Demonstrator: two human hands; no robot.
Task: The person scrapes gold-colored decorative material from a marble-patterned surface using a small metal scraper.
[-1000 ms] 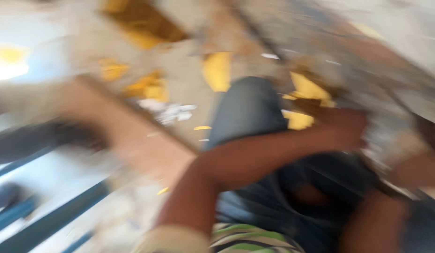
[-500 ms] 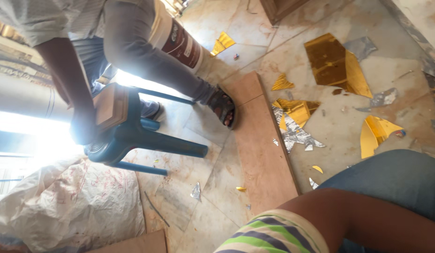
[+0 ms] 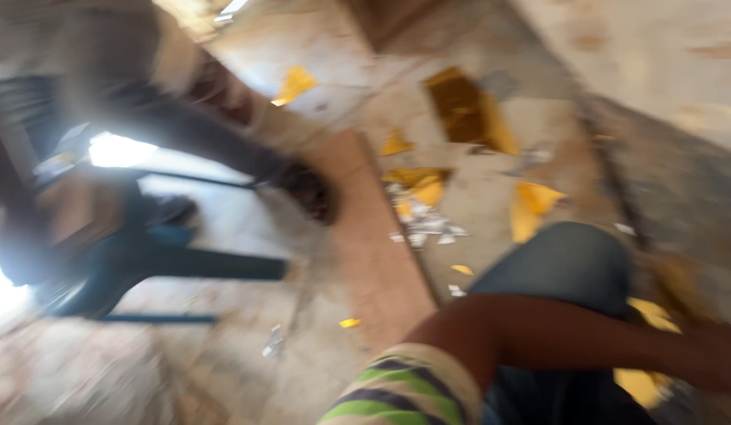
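across the knee (image 3: 566, 264), the bare forearm (image 3: 586, 338) runs left to right.

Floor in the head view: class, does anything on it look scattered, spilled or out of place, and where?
Yes. Yellow-gold scraps and small silvery bits lie strewn over the floor beside a wooden board, some beside the person's knee. The frame is blurred, so the material is unclear.

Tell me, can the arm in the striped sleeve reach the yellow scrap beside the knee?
Probably yes. The forearm lies right beside the yellow scrap, nothing between them; the hand is out of frame and the picture blurred.
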